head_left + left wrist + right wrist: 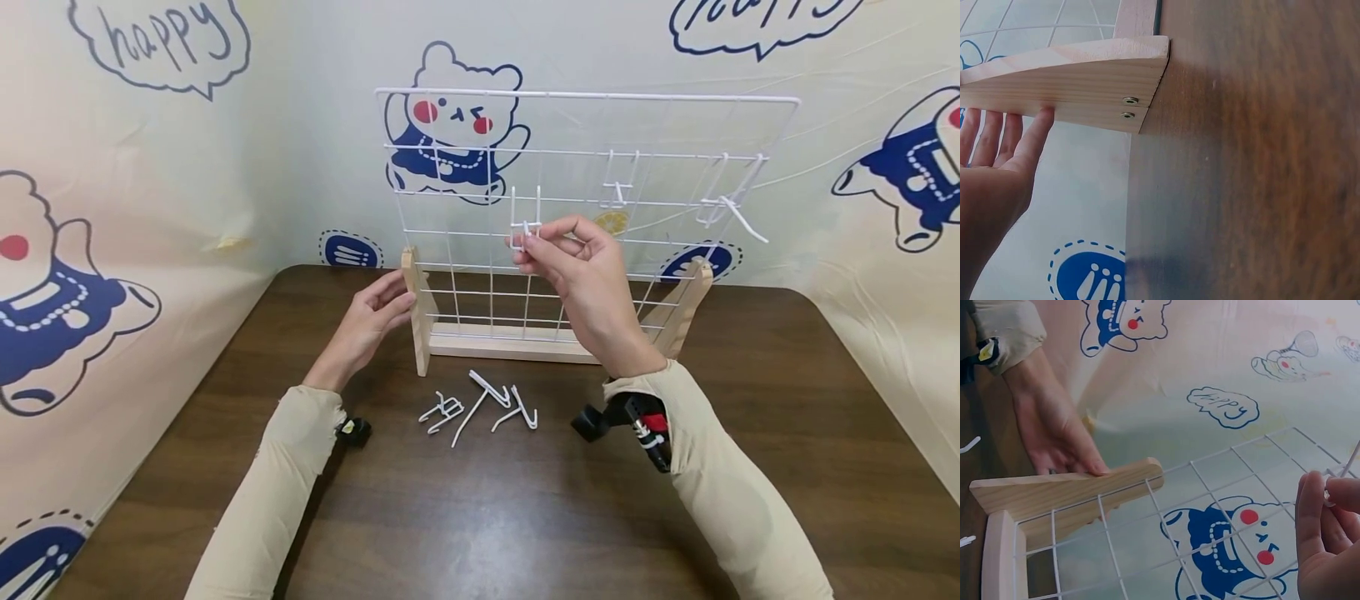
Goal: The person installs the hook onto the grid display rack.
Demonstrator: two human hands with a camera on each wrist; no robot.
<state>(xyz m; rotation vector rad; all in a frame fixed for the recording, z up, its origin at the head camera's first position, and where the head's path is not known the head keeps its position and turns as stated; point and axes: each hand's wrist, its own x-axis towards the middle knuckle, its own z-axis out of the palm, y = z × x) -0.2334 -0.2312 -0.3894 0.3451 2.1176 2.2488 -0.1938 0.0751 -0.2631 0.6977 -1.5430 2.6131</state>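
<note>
In the head view the right hand [592,283] pinches a white wire hook [527,227] in front of the middle of a white grid rack [491,275]. The right wrist view shows thumb and fingers of that hand [1332,531] closed on the hook, mostly hidden there. The left hand [371,321] rests its fingertips on the outer face of the rack's left wooden support [418,312]; in the left wrist view the hand [1004,162] has its fingers extended against the wood [1085,81]. Two other hooks hang on the grid, one right of centre [618,192], one at the right [731,204].
On the brown table [480,517], in front of the rack, lie several loose white hooks [487,396]. A wooden base bar [517,343] joins the two supports. Behind stands a patterned cloth backdrop [315,125].
</note>
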